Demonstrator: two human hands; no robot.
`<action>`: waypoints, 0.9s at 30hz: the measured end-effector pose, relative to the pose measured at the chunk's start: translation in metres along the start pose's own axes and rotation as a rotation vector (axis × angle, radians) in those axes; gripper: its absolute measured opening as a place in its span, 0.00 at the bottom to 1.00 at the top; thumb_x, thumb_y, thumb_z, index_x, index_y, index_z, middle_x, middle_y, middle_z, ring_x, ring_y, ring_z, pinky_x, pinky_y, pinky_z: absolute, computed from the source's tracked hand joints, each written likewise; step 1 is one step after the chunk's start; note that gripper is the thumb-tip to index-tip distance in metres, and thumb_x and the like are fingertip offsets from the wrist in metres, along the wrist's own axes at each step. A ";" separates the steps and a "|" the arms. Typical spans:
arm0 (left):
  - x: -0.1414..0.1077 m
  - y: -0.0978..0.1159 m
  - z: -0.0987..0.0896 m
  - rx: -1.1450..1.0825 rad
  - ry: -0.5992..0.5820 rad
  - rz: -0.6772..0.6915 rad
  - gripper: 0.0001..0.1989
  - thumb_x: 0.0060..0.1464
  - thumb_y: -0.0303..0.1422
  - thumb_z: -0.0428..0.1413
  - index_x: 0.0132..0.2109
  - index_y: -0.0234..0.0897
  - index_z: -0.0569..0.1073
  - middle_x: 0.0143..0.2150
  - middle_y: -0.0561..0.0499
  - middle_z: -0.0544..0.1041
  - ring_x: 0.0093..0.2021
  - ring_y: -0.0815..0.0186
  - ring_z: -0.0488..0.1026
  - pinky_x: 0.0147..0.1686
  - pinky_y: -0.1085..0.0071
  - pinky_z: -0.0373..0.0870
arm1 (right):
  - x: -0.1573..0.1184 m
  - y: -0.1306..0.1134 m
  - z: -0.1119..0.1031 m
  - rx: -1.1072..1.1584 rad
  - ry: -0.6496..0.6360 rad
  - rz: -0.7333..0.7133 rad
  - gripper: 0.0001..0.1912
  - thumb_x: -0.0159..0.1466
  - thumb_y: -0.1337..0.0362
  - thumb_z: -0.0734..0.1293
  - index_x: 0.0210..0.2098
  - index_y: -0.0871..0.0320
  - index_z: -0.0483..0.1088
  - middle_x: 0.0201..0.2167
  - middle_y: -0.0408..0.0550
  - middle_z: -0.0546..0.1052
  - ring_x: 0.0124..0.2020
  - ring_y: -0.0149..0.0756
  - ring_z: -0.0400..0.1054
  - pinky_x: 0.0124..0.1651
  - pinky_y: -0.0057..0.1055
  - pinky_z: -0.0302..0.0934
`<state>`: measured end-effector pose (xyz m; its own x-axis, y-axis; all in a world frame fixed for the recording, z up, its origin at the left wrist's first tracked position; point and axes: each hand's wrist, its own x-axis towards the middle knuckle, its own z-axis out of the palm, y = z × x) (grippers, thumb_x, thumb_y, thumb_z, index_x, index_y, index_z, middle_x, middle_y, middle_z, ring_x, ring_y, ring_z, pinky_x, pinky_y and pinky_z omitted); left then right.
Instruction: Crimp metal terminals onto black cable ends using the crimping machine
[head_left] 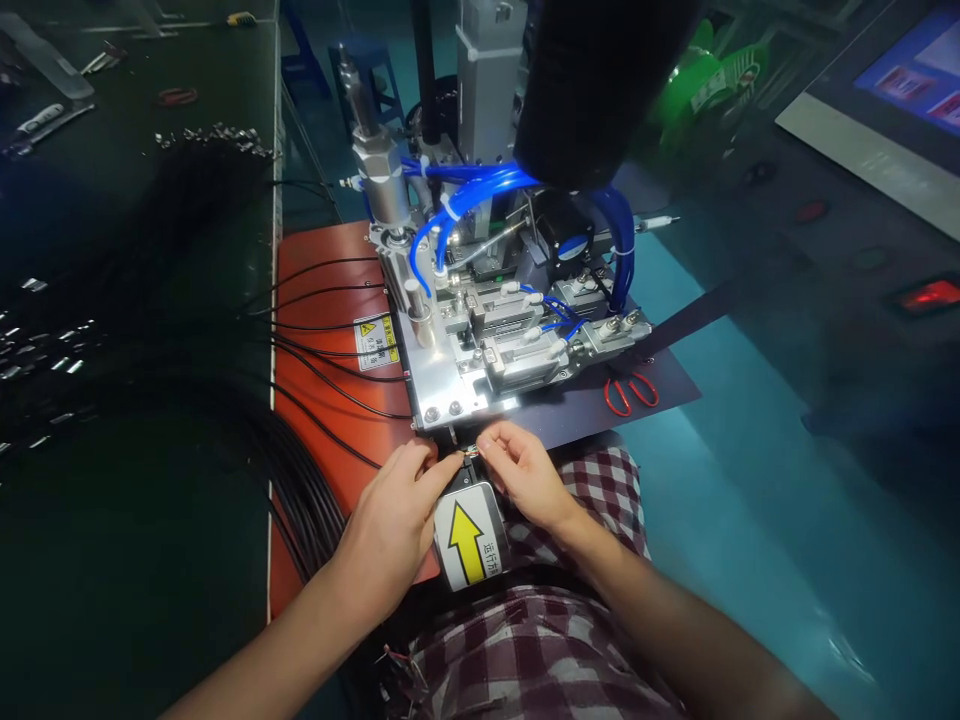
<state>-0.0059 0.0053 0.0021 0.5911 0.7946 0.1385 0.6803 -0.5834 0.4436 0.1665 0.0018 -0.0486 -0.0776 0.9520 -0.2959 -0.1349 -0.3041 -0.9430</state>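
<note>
Thin coloured wires (pixel 471 453) at a cable's end show between my two hands, just in front of the machine (pixel 450 385). My left hand (pixel 394 510) is closed at their left side, thumb pointing at the wires; its grip on the black cable is largely hidden. From the right, my right hand (pixel 525 475) pinches the wire tips between thumb and finger. Below the fingertips is a small black fixture (pixel 465 478), and nearer to me a white plate with a yellow arrow (pixel 466 540). Several black cables (pixel 322 350) run into the machine's left side.
Red-handled scissors (pixel 631 394) lie on the dark board right of the machine. Blue air tubes (pixel 480 190) arch over it. A thick bundle of black cables (pixel 300 480) hangs over the left table's edge (pixel 272 420). A control panel with a screen (pixel 911 75) stands at right.
</note>
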 end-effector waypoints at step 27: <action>0.001 -0.003 0.001 -0.034 -0.016 -0.008 0.17 0.59 0.23 0.43 0.50 0.29 0.72 0.41 0.41 0.70 0.42 0.60 0.70 0.40 0.65 0.73 | -0.001 -0.003 0.002 0.079 0.012 0.029 0.16 0.59 0.52 0.66 0.25 0.57 0.61 0.18 0.36 0.63 0.18 0.27 0.56 0.23 0.26 0.51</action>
<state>-0.0070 0.0075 0.0003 0.5929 0.7961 0.1213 0.6697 -0.5711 0.4747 0.1645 0.0016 -0.0455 -0.0708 0.9431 -0.3249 -0.2107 -0.3325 -0.9193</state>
